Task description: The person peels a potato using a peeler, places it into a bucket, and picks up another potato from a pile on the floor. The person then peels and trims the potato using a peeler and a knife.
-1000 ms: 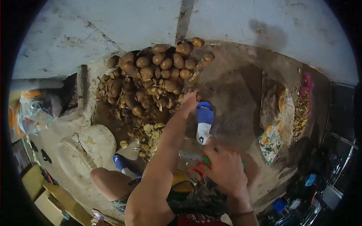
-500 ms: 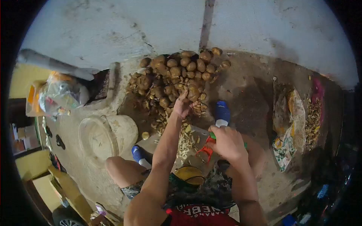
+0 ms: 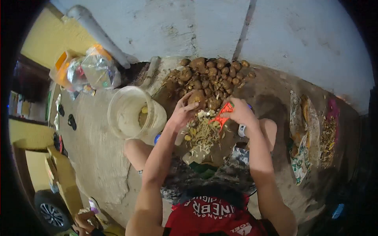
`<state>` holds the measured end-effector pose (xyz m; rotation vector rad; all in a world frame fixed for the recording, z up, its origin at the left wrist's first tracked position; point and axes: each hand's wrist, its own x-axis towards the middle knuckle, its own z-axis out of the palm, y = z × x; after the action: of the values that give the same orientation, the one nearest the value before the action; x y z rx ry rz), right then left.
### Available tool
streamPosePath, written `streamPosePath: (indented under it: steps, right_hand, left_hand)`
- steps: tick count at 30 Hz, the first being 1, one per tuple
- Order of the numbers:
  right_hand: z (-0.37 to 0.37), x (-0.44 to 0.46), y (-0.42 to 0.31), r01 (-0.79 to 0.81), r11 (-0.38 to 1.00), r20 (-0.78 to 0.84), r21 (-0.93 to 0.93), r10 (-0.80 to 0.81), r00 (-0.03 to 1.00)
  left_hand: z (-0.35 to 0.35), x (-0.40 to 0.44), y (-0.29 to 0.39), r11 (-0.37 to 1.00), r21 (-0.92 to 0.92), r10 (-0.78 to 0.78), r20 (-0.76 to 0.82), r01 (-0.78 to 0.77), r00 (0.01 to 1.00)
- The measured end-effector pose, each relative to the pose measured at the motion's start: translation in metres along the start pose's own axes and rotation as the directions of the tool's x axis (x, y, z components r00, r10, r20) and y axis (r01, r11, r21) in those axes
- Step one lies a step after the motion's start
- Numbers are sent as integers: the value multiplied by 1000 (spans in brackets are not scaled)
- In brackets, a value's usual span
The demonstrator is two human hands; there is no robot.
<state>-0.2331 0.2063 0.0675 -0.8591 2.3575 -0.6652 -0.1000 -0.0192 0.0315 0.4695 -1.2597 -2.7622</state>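
My left hand [image 3: 184, 112] is closed round a large brown tuber [image 3: 197, 100], fingers behind it and thumb across the near side. Just right of it, my right hand [image 3: 241, 113] grips a red plastic tool [image 3: 224, 115] that looks like a peeler. A bit of green shows at its upper end, and my fingers hide the rest. A small gap separates the tool from the tuber. Beyond both hands, a heap of brown tubers [image 3: 225, 70] lies on the floor against the wall. Below them is a pile of pale and yellowish peelings [image 3: 202, 133].
A whitish bucket [image 3: 115, 125] stands left of my leg. Bulging plastic bags [image 3: 96, 70] are at the upper left. A sack [image 3: 311, 122] lies on the right, beside a strip of dry scraps [image 3: 327, 143]. Another person's hand [image 3: 83, 221] shows at lower left, near a car wheel [image 3: 51, 211].
My view has shifted. My left hand, earlier open-fingered at the heap, now holds a large tuber nearer me. My right hand has moved forward beside it; the blade seen earlier no longer shows.
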Motion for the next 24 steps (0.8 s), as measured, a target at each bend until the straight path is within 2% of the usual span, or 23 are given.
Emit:
streamPosePath:
  steps: [1,2,4,5,6,8,9,10,12,14,16,20,22,24]
  right_hand:
    - [4,1,-4,36,999,-88,29,-33,996]
    - [9,6,-4,43,999,-81,20,-41,996]
    - [21,16,-5,175,882,-134,438,-129,983]
    - [27,22,-10,112,851,-83,513,-81,993]
    - [36,25,-19,111,852,-83,512,-80,993]
    - [60,22,-39,285,788,-209,546,-201,957]
    - [64,21,-47,311,805,-233,505,-220,947]
    - [68,20,-51,306,810,-232,501,-215,949]
    - [74,18,-60,220,862,-265,457,-105,959]
    - [70,16,-66,248,837,-267,488,-128,955]
    - [75,21,-64,309,747,-213,588,-226,951]
    - [87,22,-61,282,768,-250,575,-164,954]
    - [86,20,-62,296,729,-266,618,-161,951]
    - [78,12,-62,254,748,-258,613,-114,959]
  left_hand:
    - [1,-18,7,999,-36,9,-8,-10,1000]
    - [-8,-31,8,999,-43,18,-14,-19,1000]
    - [-21,-56,8,1000,22,-2,-51,3,999]
    - [-22,-68,9,999,10,-40,-90,41,995]
    - [-26,-76,5,999,9,-41,-90,42,995]
    - [-35,-91,-8,999,-25,35,-25,-35,999]
    - [-34,-95,-10,998,-13,64,-11,-64,998]
    - [-32,-97,-12,998,-20,61,-7,-61,998]
    - [-31,-101,-14,988,105,117,-57,-111,991]
    - [-38,-102,-13,989,108,109,-77,-101,991]
    - [-43,-104,-14,990,108,102,-103,-91,989]
    - [-48,-101,-19,993,96,72,-69,-66,995]
    - [-45,-101,-18,992,118,61,-57,-54,996]
    - [-42,-102,-19,1000,7,29,54,-29,998]
